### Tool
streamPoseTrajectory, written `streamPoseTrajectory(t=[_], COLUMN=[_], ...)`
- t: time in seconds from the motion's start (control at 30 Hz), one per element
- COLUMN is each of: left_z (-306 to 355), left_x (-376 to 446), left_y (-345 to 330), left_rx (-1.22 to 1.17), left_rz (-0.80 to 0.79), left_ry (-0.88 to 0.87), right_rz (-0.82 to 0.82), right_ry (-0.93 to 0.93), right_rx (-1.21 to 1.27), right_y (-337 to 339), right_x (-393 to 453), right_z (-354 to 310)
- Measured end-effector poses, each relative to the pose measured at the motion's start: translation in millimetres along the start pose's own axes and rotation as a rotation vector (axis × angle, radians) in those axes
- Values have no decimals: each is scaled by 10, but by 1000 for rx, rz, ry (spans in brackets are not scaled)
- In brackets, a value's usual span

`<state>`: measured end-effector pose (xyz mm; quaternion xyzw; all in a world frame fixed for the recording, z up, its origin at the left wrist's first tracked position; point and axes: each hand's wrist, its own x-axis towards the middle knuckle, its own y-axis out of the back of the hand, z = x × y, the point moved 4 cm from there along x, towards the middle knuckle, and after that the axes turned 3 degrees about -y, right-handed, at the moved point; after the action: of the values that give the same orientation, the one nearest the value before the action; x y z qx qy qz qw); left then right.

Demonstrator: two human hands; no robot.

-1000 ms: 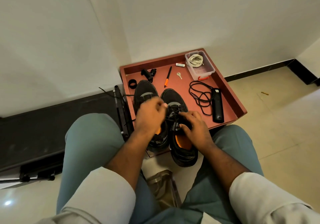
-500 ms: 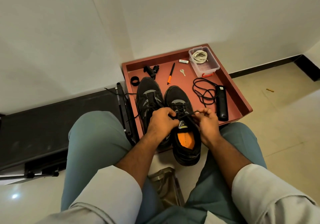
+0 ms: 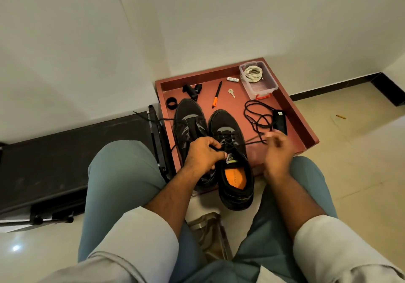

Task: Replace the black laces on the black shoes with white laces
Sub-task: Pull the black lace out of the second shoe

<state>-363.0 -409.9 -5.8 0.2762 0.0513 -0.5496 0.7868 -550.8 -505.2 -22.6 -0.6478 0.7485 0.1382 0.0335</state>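
A seated person works over two black shoes set side by side in a reddish-brown tray (image 3: 304,127) on the floor. The left hand (image 3: 202,156) grips the right shoe (image 3: 232,151) at the top of its tongue, fingers curled over the black lace (image 3: 252,143) crossings. From there the lace runs taut toward three o'clock to the right hand (image 3: 277,151), which pinches its end between blurred fingertips just beside a black remote-like device (image 3: 280,123). The left shoe (image 3: 189,125) stands touching its mate, its own lace trailing toward nine o'clock over the tray's edge. The white laces (image 3: 253,74) lie coiled in a clear plastic box (image 3: 263,89) at the tray's one o'clock corner. Between box and hands, a loose black lace (image 3: 255,113) sprawls on the tray floor. Near twelve o'clock lie an orange-tipped pen (image 3: 217,94), a key (image 3: 231,92) and a battery (image 3: 232,79).
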Motion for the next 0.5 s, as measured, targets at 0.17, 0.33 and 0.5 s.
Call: streamPoseTrajectory(t=[0.17, 0.33, 0.5], left_z=[17, 35, 20], left_x=[3, -21, -17], left_y=[-24, -38, -31], left_rx=[16, 21, 22], left_rz=[0, -4, 14], left_ry=[-18, -32, -33], right_rz=[-217, -478, -196], right_ry=[265, 542, 139], right_rx=[-363, -1116, -230], right_y=[1, -389, -199], right_x=[-85, -455, -280], right_z=[-158, -17, -95])
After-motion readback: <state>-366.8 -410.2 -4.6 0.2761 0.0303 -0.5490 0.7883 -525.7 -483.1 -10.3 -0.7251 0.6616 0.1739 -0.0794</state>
